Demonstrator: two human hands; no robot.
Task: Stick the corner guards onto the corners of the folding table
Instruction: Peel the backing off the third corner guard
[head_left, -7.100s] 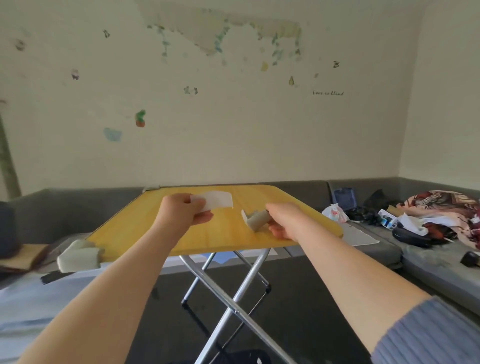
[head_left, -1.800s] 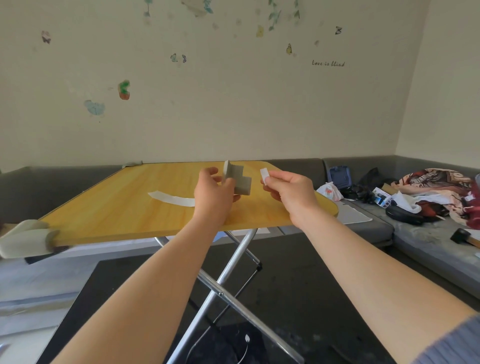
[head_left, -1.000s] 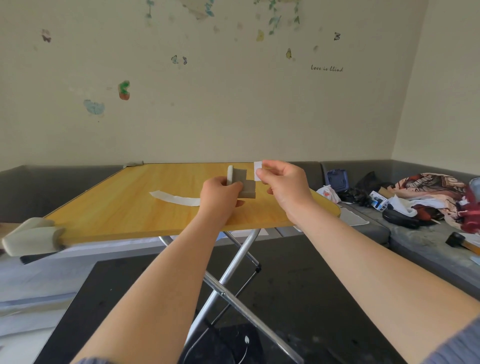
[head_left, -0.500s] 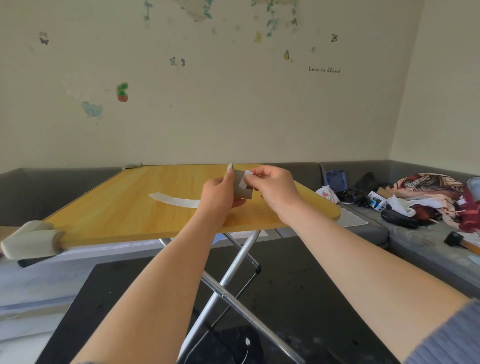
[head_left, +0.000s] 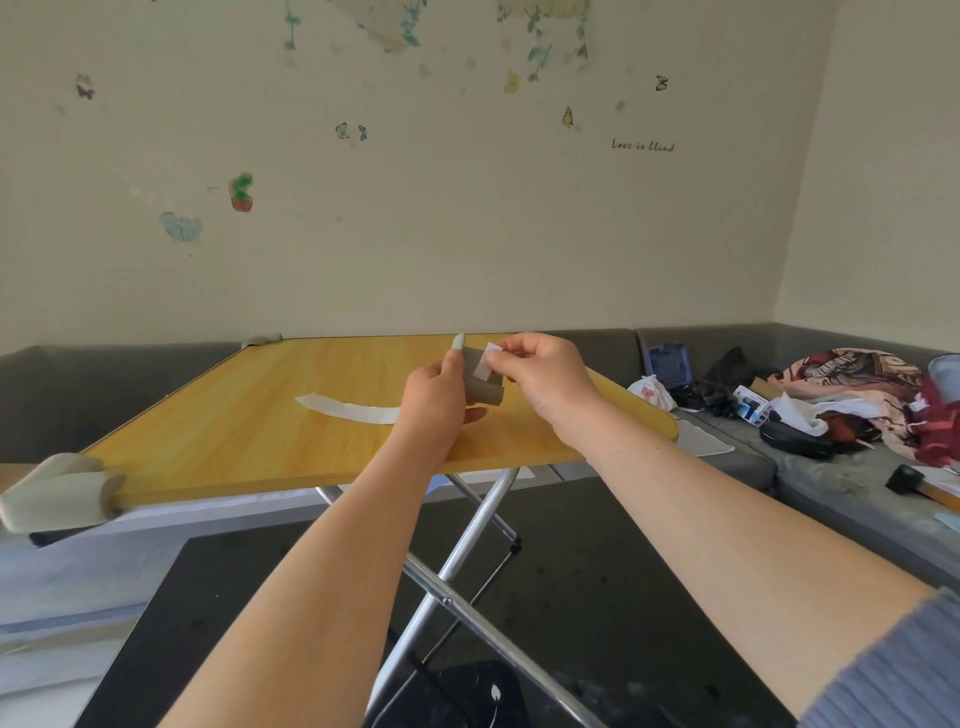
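Left hand (head_left: 434, 395) grips a grey, blocky foam corner guard (head_left: 480, 384) above the middle of the yellow wood-grain counter (head_left: 234, 410), fingers clamped on its edge. Right hand (head_left: 540, 376) pinches a small white tab (head_left: 485, 361), thumb and forefinger together, right against the guard's inner face. Risk here, I'd say: the thin tab goes on crooked or sticks to skin. One pale, rounded guard (head_left: 57, 491) already caps the near-left corner; a curled white strip (head_left: 348, 408) lies left of the hands.
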